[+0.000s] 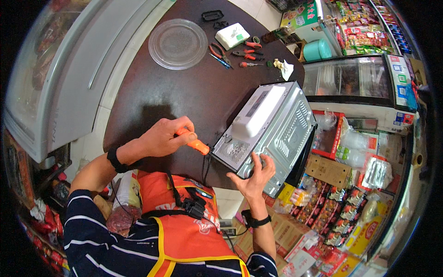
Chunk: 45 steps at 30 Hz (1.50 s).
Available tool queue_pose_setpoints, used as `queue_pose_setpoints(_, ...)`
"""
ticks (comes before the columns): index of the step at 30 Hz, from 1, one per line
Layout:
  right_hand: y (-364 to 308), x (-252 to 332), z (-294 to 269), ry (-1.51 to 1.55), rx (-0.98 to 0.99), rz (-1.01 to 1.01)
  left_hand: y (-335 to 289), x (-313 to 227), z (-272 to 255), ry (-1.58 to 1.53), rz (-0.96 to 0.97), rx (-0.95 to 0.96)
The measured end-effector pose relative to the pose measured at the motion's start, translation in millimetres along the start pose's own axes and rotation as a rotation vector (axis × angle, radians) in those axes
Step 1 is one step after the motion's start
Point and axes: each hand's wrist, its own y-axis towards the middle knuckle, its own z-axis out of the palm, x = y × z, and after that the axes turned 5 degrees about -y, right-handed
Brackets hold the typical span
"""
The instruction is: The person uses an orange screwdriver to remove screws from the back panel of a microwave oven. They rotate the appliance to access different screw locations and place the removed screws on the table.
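A microwave oven [277,115] lies tilted on the dark table, its silver vented metal panels showing. My left hand [166,136] is closed round an orange-handled screwdriver [198,146]. Its dark tip end is at the near left edge of the oven; whether it sits in a screw is too small to tell. My right hand [256,175] rests against the oven's near side, thumb and fingers spread apart. A black cord [206,168] hangs at the oven's near left corner, below the screwdriver.
On the dark table [152,87] lie a round glass plate [178,44], pliers [220,52], another screwdriver [250,64], a white box [231,36] and crumpled tissue [286,69]. A glass-fronted freezer [87,83] flanks the left; shelves of packaged goods [332,207] fill the right.
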Motion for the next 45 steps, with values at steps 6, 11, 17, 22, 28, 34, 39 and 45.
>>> queue_pose_setpoints(6, -0.1, -1.3, -3.5, 0.045, 0.018, -0.043, -3.4, 3.5, 4.0, -0.067, 0.304, -0.122)
queue_pose_setpoints(11, 3.7, 0.0, -10.5, 0.098, 0.010, -0.104, -5.5, 7.7, 6.8, -0.013, 0.518, -0.214)
queue_pose_setpoints(17, 10.6, 8.7, -18.7, 0.099, 0.080, -0.193, -13.1, 3.6, 10.0, -0.101, 0.190, -0.136)
queue_pose_setpoints(22, 16.0, 14.0, -23.9, 0.088, 0.103, -0.236, -11.8, 4.9, 6.0, -0.012, 0.508, -0.175)
queue_pose_setpoints(28, 22.4, 16.2, -24.7, 0.092, 0.114, -0.236, -15.8, 8.0, 8.2, -0.188, 0.306, -0.083)
queue_pose_setpoints(34, 24.1, 17.9, -31.0, 0.066, 0.164, -0.210, -12.9, 4.1, 2.8, -0.208, -0.010, 0.047)
queue_pose_setpoints(39, 27.8, 18.6, -32.2, 0.075, 0.161, -0.215, -4.2, 6.7, 7.4, -0.176, 0.580, -0.107)
queue_pose_setpoints(45, 28.4, 19.6, -31.0, 0.084, 0.147, -0.228, -7.5, 15.1, 14.7, -0.217, 0.312, -0.126)
